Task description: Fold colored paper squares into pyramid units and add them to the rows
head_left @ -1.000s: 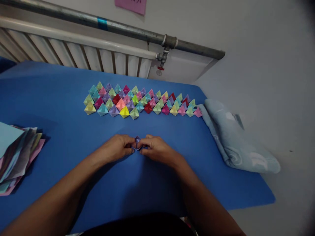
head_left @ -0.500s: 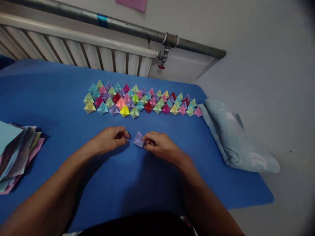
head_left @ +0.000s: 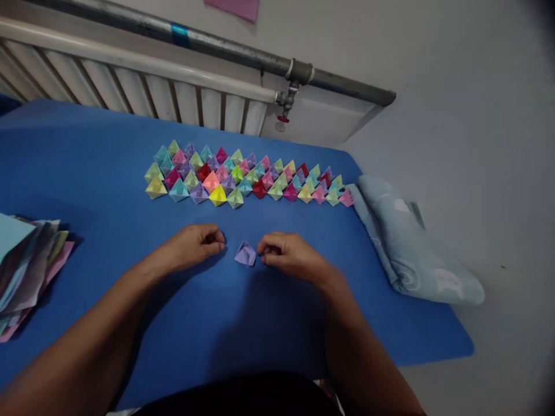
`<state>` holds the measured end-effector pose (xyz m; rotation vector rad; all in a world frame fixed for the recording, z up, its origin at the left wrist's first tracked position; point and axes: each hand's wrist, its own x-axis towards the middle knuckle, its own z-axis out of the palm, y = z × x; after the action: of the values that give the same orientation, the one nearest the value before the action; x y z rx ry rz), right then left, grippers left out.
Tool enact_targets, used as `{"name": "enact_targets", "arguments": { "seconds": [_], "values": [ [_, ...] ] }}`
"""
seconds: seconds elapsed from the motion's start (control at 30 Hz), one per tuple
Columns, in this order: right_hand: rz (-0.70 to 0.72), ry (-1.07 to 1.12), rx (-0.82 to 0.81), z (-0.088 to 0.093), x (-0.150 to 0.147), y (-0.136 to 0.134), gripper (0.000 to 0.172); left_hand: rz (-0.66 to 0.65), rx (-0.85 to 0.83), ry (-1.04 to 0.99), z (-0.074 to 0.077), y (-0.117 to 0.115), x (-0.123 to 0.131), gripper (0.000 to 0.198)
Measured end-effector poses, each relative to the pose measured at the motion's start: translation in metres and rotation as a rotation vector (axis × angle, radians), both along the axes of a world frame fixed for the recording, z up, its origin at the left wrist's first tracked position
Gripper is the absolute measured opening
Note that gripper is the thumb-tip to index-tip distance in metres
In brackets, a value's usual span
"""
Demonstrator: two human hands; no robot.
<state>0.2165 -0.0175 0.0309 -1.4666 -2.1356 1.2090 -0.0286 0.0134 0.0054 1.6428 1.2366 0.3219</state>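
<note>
locate the small purple pointed folded-paper piece [head_left: 245, 254] on the blue flat surface [head_left: 182, 341]. the left hand [head_left: 203, 247] is left of the piece, apart from it; the right hand [head_left: 287, 253] is just right of it. both hands' fingers are loosely curled, parted and apparently empty; right-fingertip contact is hard to rule out in this dim view. multicoloured folded-paper pieces [head_left: 259, 189] stand in rows beyond it. step in hand: probably shaping or setting down the piece. next move: should call for a light pinch at its edges, avoiding crushed folds.

The small folded paper shape [head_left: 245, 255] is light purple. Rows of pointy paper shapes [head_left: 259, 189] are yellow, green, pink, red, blue and purple. The flat table [head_left: 182, 329] is blue. The folded, pale blue-green blanket [head_left: 390, 231] has white patches.
</note>
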Motion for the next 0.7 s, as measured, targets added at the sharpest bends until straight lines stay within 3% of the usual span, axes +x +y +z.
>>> {"name": "enact_targets", "arguments": {
  "seconds": [0.2,0.33,0.5,0.7],
  "values": [
    [0.099,0.036,0.043,-0.006,-0.007,0.0,0.014,-0.023,0.007,-0.008,-0.005,0.0,0.001,0.028],
    [0.021,0.077,0.204,-0.016,-0.005,0.008,0.015,-0.013,0.0,-0.016,-0.002,0.0,0.002,0.025],
    [-0.152,0.087,0.366,-0.032,0.0,0.038,0.011,-0.01,0.037,-0.012,-0.004,0.001,0.003,0.023],
    [-0.146,0.081,0.427,-0.045,0.004,0.077,0.011,-0.019,0.032,-0.003,-0.01,0.003,0.002,0.025]
  ]
}}
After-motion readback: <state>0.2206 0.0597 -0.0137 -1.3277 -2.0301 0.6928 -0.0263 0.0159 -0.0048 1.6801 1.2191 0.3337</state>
